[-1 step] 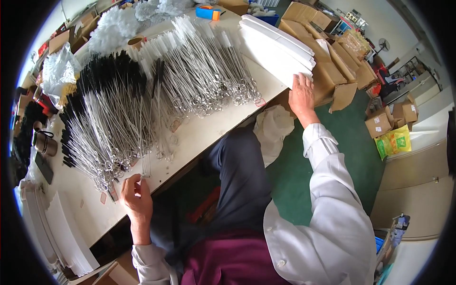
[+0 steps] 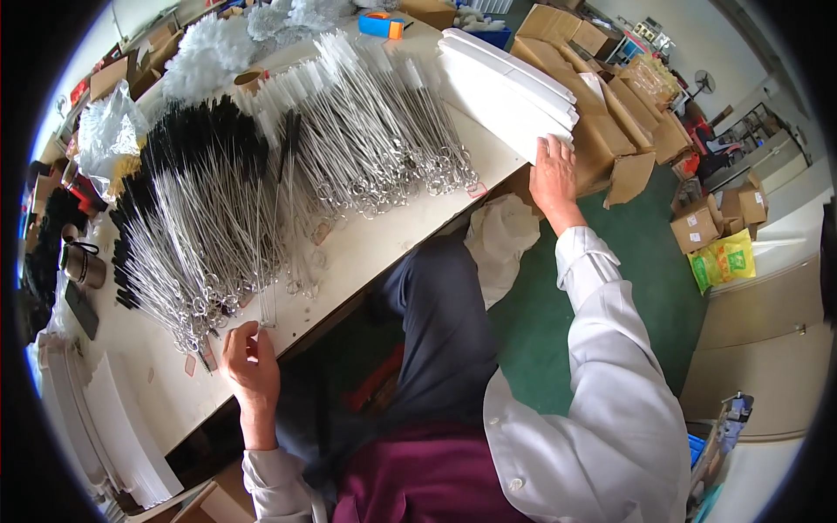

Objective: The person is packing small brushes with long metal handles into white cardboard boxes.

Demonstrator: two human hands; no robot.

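Note:
Many thin wire brushes with looped ends lie in heaps on the white table (image 2: 370, 240). One heap of brushes (image 2: 214, 187) has black bristles; the other heap of brushes (image 2: 362, 131) has white bristles. By the near table edge is my left hand (image 2: 251, 362), loosely curled with its fingers apart, just below the black brushes' loops. Nothing shows in its grasp. My right hand (image 2: 555, 179) rests with outstretched fingers on the near end of a stack of long white folded sheets (image 2: 510, 87) at the table's right.
Open cardboard boxes (image 2: 602, 131) stand right of the table. A white bag (image 2: 503, 244) hangs by its edge. A dark-handled metal cup (image 2: 83, 264) and white folded strips (image 2: 131, 427) are at the left. At the back sit an orange-blue tape dispenser (image 2: 381, 26) and clear plastic bags (image 2: 209, 52).

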